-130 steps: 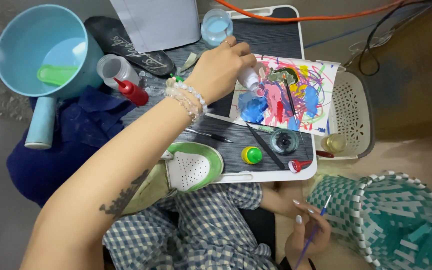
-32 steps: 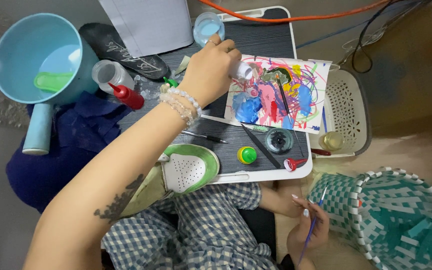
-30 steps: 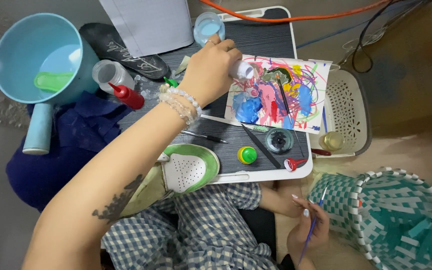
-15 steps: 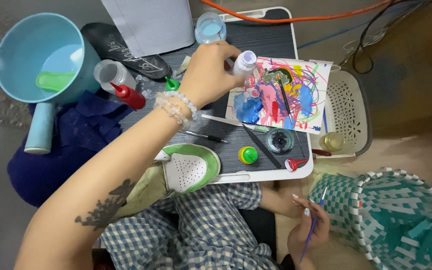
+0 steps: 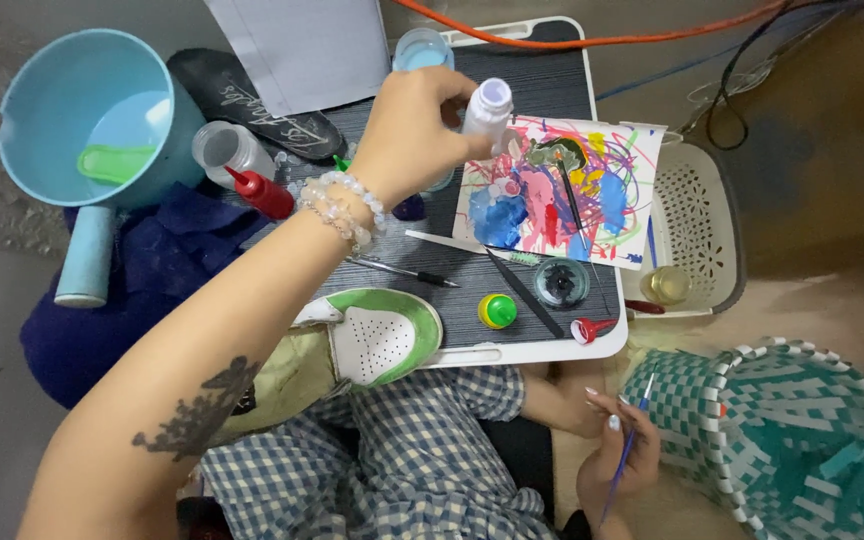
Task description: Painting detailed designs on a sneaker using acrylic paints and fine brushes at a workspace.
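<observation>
**Small bottle held over the far-left corner of the painted sheet**

The small white bottle [image 5: 487, 112] stands nearly upright, cap up, grasped by the left hand [image 5: 414, 130] just above the far-left corner of the painted paper [image 5: 562, 190] on the worktop [image 5: 542, 85]. The right hand [image 5: 617, 455] is near, low by the lap, well apart, its fingers closed on a thin brush [image 5: 627, 460].

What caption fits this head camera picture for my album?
Left hand holds a small white bottle over the colourful painting; right hand holds a paintbrush.
</observation>
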